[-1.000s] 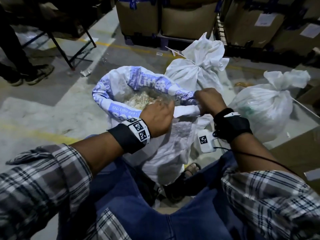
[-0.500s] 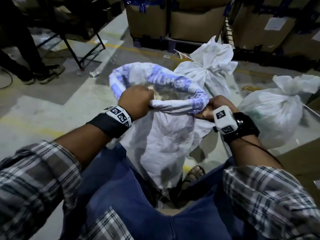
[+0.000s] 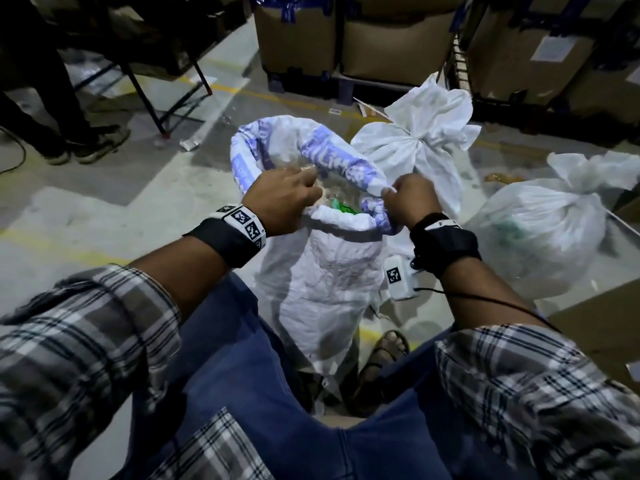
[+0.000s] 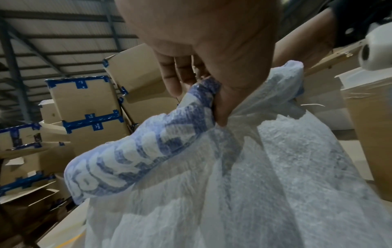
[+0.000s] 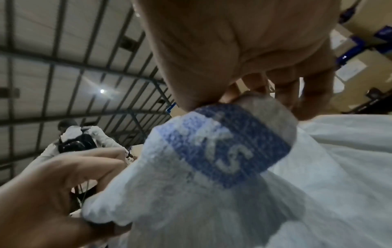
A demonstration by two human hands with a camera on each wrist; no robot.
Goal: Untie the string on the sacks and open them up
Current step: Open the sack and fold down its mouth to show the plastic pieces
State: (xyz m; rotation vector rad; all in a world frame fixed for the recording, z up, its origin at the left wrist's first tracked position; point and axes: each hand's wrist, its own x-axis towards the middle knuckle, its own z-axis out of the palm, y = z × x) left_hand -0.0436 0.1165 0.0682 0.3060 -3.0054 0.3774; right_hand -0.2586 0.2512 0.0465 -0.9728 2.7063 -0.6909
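A white woven sack (image 3: pixel 325 282) with a rolled-down, blue-printed rim (image 3: pixel 341 164) stands open between my knees; pale contents and something green (image 3: pixel 341 206) show inside. My left hand (image 3: pixel 287 199) grips the rim's near-left side, its fingers curled over the rolled edge (image 4: pixel 191 104). My right hand (image 3: pixel 410 199) pinches the rim's right side (image 5: pixel 233 139). Two more white sacks stand behind, both tied at the neck: one (image 3: pixel 420 140) just beyond the open sack, one (image 3: pixel 540 230) to the right.
Taped cardboard boxes (image 3: pixel 398 39) on pallets line the back. A metal stand's legs (image 3: pixel 166 98) and another person's feet (image 3: pixel 86 143) are at the far left. A cardboard sheet (image 3: pixel 602 327) lies at my right. My sandalled foot (image 3: pixel 384 351) sits beside the sack's base.
Both hands have shifted along the rim and spread it: the left moved back from the left side toward the near edge, the right turned knuckles-up on the right side. The mouth now gapes wider.
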